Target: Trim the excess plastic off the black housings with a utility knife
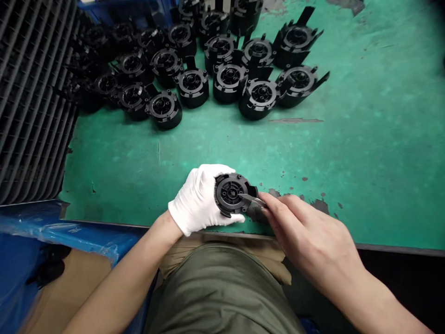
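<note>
In a white glove, my left hand (200, 197) wraps round a round black plastic housing (231, 195), its ribbed face turned up toward me. My bare right hand (299, 222) pinches a pair of metal tweezers (255, 200) between thumb and fingers. The pointed tip of the tweezers reaches over the housing's face, close to its centre; whether it touches there I cannot tell. Both hands are near the front edge of the green table (365, 162).
Several similar black housings (260, 95) stand grouped at the back left of the table. A stack of dark grid trays (31, 102) rises at the left. Behind the housings is a blue bin (128, 11). Blue plastic sheeting (69, 232) lines a cardboard box below the left edge.
</note>
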